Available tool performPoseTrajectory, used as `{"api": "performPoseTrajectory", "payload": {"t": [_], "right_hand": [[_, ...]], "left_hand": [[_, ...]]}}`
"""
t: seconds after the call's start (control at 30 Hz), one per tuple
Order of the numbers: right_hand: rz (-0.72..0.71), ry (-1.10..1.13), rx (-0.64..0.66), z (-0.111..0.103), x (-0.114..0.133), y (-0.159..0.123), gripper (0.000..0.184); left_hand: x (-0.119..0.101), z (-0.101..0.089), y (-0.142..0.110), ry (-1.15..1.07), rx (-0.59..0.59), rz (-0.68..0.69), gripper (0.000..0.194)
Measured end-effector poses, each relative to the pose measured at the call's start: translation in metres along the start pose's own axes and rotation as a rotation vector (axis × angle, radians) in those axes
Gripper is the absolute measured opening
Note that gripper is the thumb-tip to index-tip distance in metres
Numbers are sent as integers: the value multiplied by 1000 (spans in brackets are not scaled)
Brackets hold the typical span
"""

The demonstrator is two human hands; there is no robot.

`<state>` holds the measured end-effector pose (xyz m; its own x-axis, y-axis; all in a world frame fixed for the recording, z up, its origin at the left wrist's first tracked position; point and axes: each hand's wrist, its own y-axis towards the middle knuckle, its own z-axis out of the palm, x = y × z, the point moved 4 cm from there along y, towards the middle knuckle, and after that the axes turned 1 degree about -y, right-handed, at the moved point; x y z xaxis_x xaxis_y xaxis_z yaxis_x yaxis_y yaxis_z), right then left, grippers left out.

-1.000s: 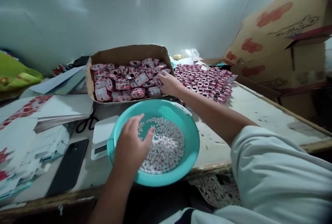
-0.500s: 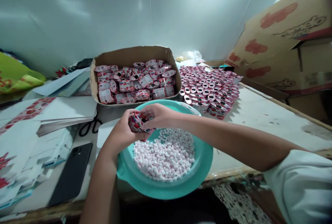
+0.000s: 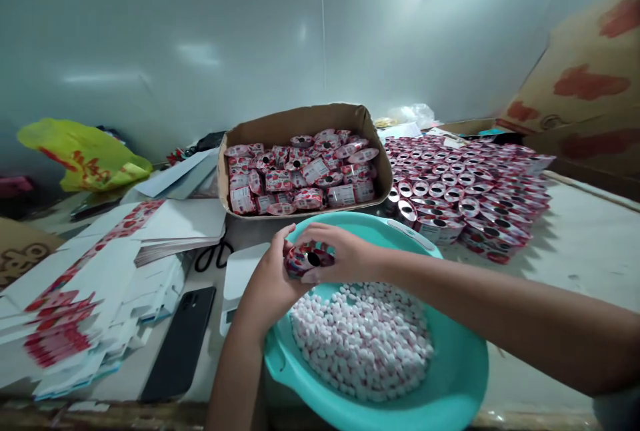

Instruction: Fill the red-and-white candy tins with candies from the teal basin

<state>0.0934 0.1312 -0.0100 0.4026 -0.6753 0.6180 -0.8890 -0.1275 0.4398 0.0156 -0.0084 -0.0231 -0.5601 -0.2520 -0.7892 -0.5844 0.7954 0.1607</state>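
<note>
Between my two hands is a small red-and-pink printed carton (image 3: pixel 303 260) with a dark round hole facing up. My left hand (image 3: pixel 274 278) grips its left side, and my right hand (image 3: pixel 345 254) has its fingers closed on the right end. Both are held above the back left part of a turquoise basin (image 3: pixel 457 358). In the basin lies a heap of small white and pale pink candies (image 3: pixel 365 344). Behind it stands a cardboard box (image 3: pixel 300 118) full of similar cartons. More cartons (image 3: pixel 465 184) stand packed upright with their holes showing at the right.
At the left lie a black phone (image 3: pixel 179 344), black scissors (image 3: pixel 214 256), a white scale-like device (image 3: pixel 243 278) and stacks of flat white printed card (image 3: pixel 180 221). A yellow plastic bag (image 3: pixel 85 158) sits farther back. Large cardboard (image 3: pixel 575 91) leans at the right.
My view has swung left, so everything appears farther right. The carton has turned so that its hole faces up more plainly, and both hands stay on it.
</note>
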Motion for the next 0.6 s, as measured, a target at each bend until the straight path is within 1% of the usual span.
{"api": "performPoseTrajectory", "payload": {"t": [0.07,0.13,0.17,0.2,0.27,0.33,0.4,0.47,0.53,0.6], "right_hand": [[61,-14,69,2,-1,0,53],[195,-29,146,6,-5,-1,59],[262,-34,175,7,-7,-2,62],[319,-36,198,9,-9,-3,64],[381,-28,231,10,-11,-4,66],[399,-32,254,11,-11,-4,66],[422,-84,268,11,-11,-4,62],[457,-151,269,11,-11,-4,58],[495,-188,250,10,-11,-3,58],[502,-196,219,10,-11,-3,59]], "left_hand": [[-2,-1,1,36,-13,21,67],[-4,0,2,64,-5,26,50],[-4,1,3,69,5,19,47],[-4,1,3,69,13,12,47],[-4,2,3,66,18,13,51],[-4,2,2,77,8,14,56],[-3,3,1,97,-5,5,60],[-3,2,0,109,-15,-5,57],[-4,2,0,105,-23,-1,50],[-6,1,-1,86,-30,6,43]]}}
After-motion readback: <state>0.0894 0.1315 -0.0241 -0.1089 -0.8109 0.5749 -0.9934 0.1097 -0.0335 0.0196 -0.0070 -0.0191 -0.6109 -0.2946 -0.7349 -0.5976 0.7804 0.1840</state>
